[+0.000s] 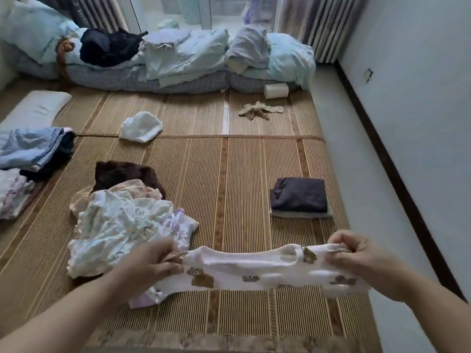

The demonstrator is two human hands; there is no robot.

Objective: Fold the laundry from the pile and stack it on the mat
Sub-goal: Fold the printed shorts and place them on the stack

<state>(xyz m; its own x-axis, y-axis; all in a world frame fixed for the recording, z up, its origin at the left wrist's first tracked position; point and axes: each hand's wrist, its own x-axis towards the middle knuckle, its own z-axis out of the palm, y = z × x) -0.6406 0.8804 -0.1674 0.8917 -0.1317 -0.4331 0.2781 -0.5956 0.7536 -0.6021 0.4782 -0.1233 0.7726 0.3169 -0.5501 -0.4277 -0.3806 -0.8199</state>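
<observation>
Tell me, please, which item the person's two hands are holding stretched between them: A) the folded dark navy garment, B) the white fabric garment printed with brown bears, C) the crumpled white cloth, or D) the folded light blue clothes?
B: the left hand and the right hand each pinch one end of the white fabric garment printed with brown bears.

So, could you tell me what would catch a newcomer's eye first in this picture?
The left hand and right hand pinch the ends of a brown-printed white garment, stretched across the foreground over the woven mat. A crumpled laundry pile lies left of it; a folded dark stack sits beyond, to the right.
</observation>
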